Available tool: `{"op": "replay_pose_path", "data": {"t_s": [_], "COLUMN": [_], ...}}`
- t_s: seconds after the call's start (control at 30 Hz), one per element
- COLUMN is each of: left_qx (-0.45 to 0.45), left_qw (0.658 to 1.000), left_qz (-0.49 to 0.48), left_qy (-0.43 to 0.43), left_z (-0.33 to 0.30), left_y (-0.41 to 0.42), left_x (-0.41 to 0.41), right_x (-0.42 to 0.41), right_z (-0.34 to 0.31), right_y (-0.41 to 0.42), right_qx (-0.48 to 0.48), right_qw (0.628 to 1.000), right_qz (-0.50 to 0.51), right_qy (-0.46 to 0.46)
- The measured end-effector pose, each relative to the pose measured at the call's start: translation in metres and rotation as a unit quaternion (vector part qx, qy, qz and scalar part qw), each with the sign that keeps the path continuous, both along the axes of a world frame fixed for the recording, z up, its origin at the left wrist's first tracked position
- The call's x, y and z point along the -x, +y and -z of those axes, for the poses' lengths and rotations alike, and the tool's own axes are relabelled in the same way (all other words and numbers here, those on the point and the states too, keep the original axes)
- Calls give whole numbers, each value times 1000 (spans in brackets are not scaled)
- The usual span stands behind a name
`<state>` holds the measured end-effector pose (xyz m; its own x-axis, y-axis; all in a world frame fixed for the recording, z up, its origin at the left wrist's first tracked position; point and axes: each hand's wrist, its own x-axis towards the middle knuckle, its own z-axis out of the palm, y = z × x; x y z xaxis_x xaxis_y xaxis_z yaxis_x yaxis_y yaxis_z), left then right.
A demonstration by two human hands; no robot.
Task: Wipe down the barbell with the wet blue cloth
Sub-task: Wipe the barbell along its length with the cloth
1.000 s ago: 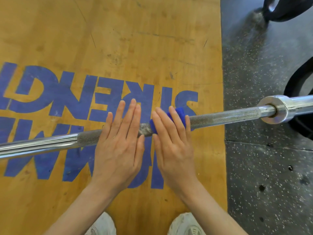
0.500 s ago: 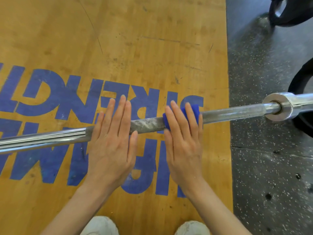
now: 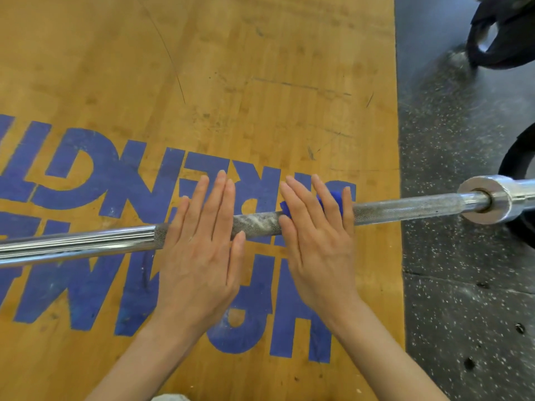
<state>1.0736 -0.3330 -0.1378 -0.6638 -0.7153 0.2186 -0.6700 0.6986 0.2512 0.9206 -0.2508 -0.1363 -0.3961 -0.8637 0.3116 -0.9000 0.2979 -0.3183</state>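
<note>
A steel barbell crosses the view from lower left to the right, its knurled stretch chalky between my hands. My left hand lies flat on the bar with straight fingers. My right hand also lies flat, fingers straight, pressing the blue cloth onto the bar. Only small bits of cloth show between and beside its fingers. The bar's collar and sleeve sit at the far right.
Under the bar lies a wooden platform with large blue lettering. Black speckled rubber flooring runs along the right. A black weight plate sits on the sleeve, and another black plate lies at top right.
My right hand and the cloth have slid right along the bar, leaving more chalky knurling bare between my hands. My left hand has stayed flat on the bar.
</note>
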Motion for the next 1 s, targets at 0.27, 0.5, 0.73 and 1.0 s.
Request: {"op": "replay_pose_path", "data": {"t_s": [0.27, 0.5, 0.73, 1.0], "left_qx": [-5, 1, 6, 16], "left_qw": [1000, 1000, 1000, 1000], "left_qz": [1, 0, -2, -4], "left_qy": [3, -3, -15, -17], "left_z": [0, -1, -2, -1], "left_y": [-9, -14, -19, -27], "left_x": [4, 6, 11, 15], "right_x": [-3, 4, 14, 14], "right_z": [-3, -8, -6, 4], "right_y": [10, -15, -25, -14], "right_qx": [-22, -40, -37, -28], "right_qw": [999, 999, 999, 999], "right_qz": [-25, -4, 4, -2], "right_qy": [-13, -12, 12, 39]}}
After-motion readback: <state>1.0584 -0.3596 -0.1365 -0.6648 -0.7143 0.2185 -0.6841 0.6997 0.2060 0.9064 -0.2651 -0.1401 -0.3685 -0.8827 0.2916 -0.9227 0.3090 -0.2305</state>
